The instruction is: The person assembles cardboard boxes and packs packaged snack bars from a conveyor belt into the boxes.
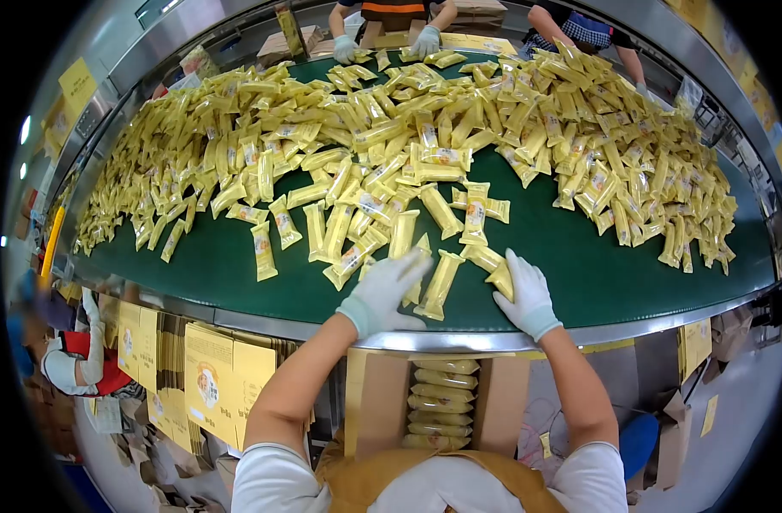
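My left hand [386,292], in a white glove, reaches over the belt's near side with its thumb and fingers apart. Its fingertips are at a yellow wrapped snack packet [414,292], partly hidden by the hand. My right hand [530,297], also gloved, has its thumb and fingers around the end of another snack packet [500,279]. Between the hands a loose packet [440,285] lies slanted on the green belt [314,302]. Below the belt edge, an open carton [382,402] in front of my body holds a column of several packets [442,394].
A large heap of packets [263,111] spreads across the belt. A metal rail [442,341] runs along its near edge. Gloved co-workers' hands [426,41] are at the far side. Flattened yellow cartons [211,385] stand at lower left, near another person [83,363].
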